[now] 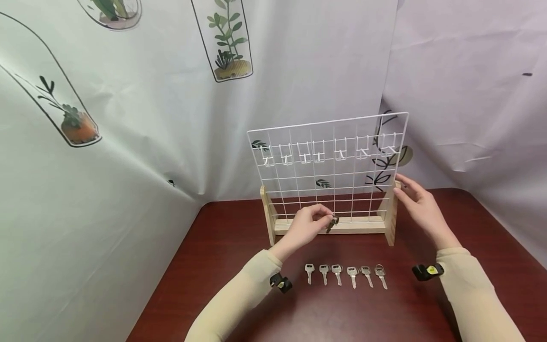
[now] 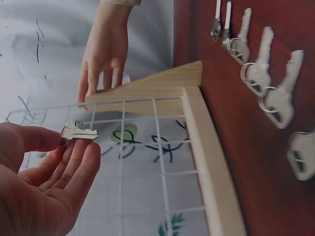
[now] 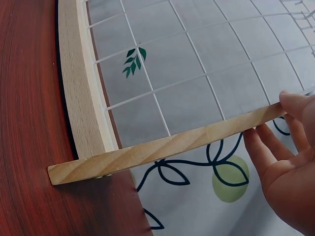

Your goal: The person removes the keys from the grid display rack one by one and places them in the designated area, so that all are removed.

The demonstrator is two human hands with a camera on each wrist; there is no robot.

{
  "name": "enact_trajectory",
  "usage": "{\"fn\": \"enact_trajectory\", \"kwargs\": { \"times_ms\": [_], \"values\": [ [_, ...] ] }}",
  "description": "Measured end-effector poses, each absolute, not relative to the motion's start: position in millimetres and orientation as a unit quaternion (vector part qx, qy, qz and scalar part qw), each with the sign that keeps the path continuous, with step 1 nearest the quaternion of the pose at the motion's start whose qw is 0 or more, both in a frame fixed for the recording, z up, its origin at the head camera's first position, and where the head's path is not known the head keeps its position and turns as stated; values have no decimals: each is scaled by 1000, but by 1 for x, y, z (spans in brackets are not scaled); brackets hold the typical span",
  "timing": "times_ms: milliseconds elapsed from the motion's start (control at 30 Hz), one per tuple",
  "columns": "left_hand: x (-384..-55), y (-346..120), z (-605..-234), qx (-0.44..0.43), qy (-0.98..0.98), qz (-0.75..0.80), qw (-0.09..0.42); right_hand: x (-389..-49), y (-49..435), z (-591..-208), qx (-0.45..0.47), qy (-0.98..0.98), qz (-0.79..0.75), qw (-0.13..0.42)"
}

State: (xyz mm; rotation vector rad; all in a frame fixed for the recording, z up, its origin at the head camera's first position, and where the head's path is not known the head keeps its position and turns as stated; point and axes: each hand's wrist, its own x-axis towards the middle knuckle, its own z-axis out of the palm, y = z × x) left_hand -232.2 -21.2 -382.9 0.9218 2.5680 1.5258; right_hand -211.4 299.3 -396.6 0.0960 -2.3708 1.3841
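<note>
My left hand (image 1: 304,227) pinches a small key (image 2: 82,133) by its head between thumb and fingers, in front of the lower part of a white wire grid rack (image 1: 328,125). In the left wrist view the toothed blade points away from the fingertips. At the rack's right end, my right hand (image 1: 422,213) grips the top of the wooden side support (image 3: 167,140), thumb on one face and fingers on the other. Several white hooks (image 1: 340,155) hang bare along the upper grid. On the table before the rack, several silver keys (image 1: 352,275) lie in a row.
The rack stands on a wooden base bar (image 1: 359,228) at the back of the dark red table (image 1: 239,237). Behind and beside it hang pale sheets (image 1: 316,61) printed with plants. Each wrist carries a small black device (image 1: 427,271).
</note>
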Motion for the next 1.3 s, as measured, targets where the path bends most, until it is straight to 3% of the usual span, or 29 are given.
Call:
{"fn": "enact_trajectory", "kwargs": {
  "times_ms": [567,1300],
  "values": [
    [-229,-78,-416,230,750,613,96,-212,301,-397,31,-849,491,192],
    [-220,-112,-452,171,759,622,90,-213,300,-398,34,-850,488,196]
  ]
}}
